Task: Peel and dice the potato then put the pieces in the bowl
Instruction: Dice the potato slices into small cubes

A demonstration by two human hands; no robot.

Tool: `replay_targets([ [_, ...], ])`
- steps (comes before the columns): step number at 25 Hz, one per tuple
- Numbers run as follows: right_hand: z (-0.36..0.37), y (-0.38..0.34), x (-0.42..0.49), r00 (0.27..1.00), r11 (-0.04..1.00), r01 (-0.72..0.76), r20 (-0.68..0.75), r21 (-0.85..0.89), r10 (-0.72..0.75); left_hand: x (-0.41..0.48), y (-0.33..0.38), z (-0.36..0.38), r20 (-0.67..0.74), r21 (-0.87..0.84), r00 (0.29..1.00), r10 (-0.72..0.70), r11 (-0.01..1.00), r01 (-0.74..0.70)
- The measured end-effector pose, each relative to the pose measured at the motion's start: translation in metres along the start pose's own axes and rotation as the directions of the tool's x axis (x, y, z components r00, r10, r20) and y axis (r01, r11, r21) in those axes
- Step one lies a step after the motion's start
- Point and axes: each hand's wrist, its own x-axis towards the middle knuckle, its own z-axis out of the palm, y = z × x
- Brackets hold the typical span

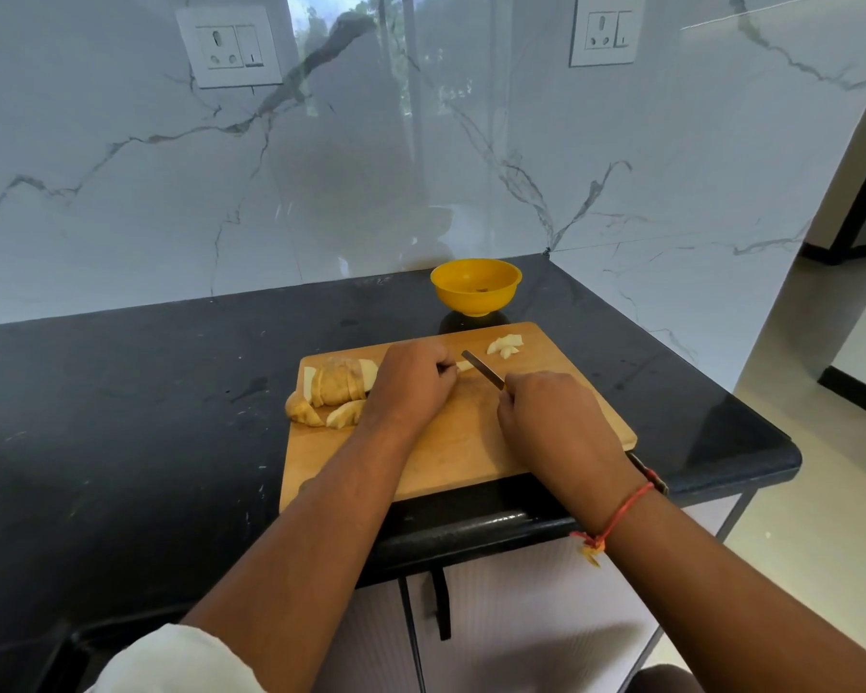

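right grip (551,417) clasps knife (483,371), left grip (413,375) pinches potato slice (465,365) on board (471,455)

One bowl (472,301), one knife (483,371), one board (451,457)

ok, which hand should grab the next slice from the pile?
Left, probably. The left hand, pinching a small piece, is beside the sliced potato at the left end of the cutting board; the right hand is farther and grips the knife.

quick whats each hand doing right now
Left hand: fingers curled, holding a potato slice down.
Right hand: grips the knife, blade at that slice.
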Motion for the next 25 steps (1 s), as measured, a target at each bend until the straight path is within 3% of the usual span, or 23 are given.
replay_targets([
  [5, 0.003, -0.003, 0.001, 0.999, 0.999, 0.020, -0.029, -0.032, -0.021, 0.000, -0.001, 0.000, 0.002, -0.002, 1.000, 0.011, 1.000, -0.011],
  [25, -0.009, 0.014, -0.008, 0.986, 0.972, 0.115, 0.141, -0.205, -0.087, -0.001, 0.003, -0.001, -0.004, 0.012, 1.000, -0.023, 1.000, 0.023],
])
